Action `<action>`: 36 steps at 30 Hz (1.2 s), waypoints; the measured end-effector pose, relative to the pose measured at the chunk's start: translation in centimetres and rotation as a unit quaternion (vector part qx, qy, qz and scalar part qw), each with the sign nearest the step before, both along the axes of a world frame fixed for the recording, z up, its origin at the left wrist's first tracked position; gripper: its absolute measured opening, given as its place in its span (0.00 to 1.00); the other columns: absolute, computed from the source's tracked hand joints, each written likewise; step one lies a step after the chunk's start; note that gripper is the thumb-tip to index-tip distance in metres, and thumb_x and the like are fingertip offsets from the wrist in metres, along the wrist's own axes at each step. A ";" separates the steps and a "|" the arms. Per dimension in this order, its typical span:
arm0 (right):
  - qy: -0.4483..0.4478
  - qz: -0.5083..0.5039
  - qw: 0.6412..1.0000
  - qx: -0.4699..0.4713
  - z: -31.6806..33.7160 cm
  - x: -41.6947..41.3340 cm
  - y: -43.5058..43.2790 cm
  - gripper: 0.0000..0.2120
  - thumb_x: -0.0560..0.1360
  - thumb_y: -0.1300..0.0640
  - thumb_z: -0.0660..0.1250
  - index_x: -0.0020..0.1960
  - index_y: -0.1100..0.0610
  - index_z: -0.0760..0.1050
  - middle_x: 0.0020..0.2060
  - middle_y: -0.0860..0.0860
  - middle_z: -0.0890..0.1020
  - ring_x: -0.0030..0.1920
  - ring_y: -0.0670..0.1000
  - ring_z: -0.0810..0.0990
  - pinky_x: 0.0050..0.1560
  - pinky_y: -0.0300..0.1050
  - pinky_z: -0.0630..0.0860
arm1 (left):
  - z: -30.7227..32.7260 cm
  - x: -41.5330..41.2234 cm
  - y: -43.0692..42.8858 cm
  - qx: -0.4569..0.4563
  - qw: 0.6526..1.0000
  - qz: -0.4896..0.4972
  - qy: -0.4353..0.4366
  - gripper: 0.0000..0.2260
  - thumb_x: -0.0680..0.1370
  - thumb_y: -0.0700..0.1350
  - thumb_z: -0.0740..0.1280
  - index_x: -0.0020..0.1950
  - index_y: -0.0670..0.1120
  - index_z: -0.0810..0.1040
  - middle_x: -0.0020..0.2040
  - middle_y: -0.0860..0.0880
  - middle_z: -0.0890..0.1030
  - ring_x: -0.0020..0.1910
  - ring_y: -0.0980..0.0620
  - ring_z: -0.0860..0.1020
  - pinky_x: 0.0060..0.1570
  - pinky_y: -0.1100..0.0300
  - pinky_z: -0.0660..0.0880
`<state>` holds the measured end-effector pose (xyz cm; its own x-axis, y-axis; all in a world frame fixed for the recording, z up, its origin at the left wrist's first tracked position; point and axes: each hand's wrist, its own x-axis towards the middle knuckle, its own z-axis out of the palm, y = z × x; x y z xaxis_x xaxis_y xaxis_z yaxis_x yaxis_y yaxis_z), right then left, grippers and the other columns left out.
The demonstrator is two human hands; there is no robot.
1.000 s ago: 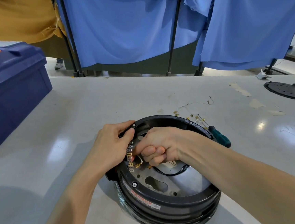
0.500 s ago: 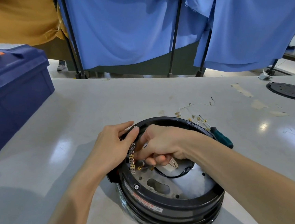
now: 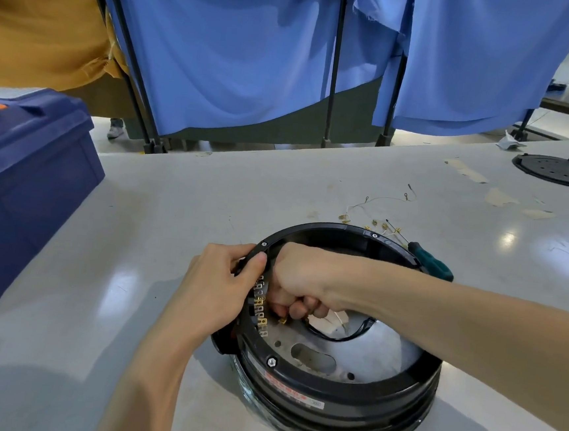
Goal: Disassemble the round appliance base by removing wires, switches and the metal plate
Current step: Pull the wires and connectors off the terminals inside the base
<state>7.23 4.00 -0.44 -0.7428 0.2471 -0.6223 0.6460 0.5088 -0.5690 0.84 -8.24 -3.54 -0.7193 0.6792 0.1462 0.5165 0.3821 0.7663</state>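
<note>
The round black appliance base (image 3: pixel 328 404) lies on the grey table with its open side up. A metal plate (image 3: pixel 377 354) with holes fills its floor, and a black wire (image 3: pixel 338 337) loops across it. A row of brass terminals (image 3: pixel 261 311) lines the inner left wall. My left hand (image 3: pixel 222 285) grips the left rim, thumb over the edge. My right hand (image 3: pixel 301 285) reaches inside, fingers curled beside the terminals. What those fingers pinch is hidden.
A green-handled screwdriver (image 3: pixel 432 262) lies behind the base, with loose thin wires and brass connectors (image 3: pixel 375 220) past it. A dark blue box (image 3: pixel 20 189) stands at the left. A black round cover (image 3: pixel 558 170) sits far right. Blue curtains hang beyond the table.
My right hand has shifted a little inside the base, from a fist over the terminals to curled fingers lower by them. The left hand stays on the rim.
</note>
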 end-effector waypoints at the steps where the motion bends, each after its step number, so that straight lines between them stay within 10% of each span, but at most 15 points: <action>1: -0.002 -0.007 1.000 0.015 -0.1 -0.1 -0.1 0.16 0.76 0.67 0.55 0.31 0.63 0.69 0.13 0.52 0.64 0.11 0.45 0.56 0.20 0.26 0.55 | 0.0 -0.1 0.0 0.002 1.000 -0.004 0.001 0.12 0.80 0.50 0.61 0.48 0.46 0.82 0.38 0.41 0.83 0.43 0.40 0.80 0.48 0.45 0.77; 26: -0.007 0.023 0.995 -0.099 0.8 2.0 1.6 0.15 0.82 0.62 0.56 0.40 0.64 0.74 0.16 0.50 0.65 0.14 0.43 0.55 0.17 0.30 0.53 | -0.4 0.2 0.5 -0.008 0.999 0.006 0.044 0.13 0.80 0.51 0.60 0.47 0.45 0.80 0.43 0.41 0.83 0.46 0.43 0.80 0.46 0.47 0.75; 31: 0.047 -0.039 0.976 -0.207 1.1 3.3 2.4 0.09 0.82 0.61 0.58 0.53 0.66 0.74 0.18 0.52 0.72 0.13 0.43 0.57 0.14 0.31 0.54 | -0.4 0.2 0.6 -0.006 1.000 0.001 0.004 0.10 0.79 0.52 0.62 0.50 0.53 0.82 0.42 0.48 0.85 0.47 0.50 0.82 0.50 0.48 0.77; 36: 0.246 -0.166 0.944 -0.143 2.4 3.5 5.5 0.10 0.81 0.61 0.62 0.49 0.67 0.79 0.20 0.56 0.75 0.14 0.45 0.59 0.16 0.33 0.56 | 0.3 0.3 0.6 -0.022 0.999 -0.012 0.020 0.20 0.78 0.54 0.64 0.70 0.58 0.70 0.66 0.55 0.76 0.70 0.56 0.69 0.66 0.59 0.65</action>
<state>10.72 9.46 1.96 -0.8704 0.3910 -0.2993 0.3654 0.1055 -0.9249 1.11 -7.69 -3.29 -0.6971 0.7021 0.1453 0.5562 0.4017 0.7275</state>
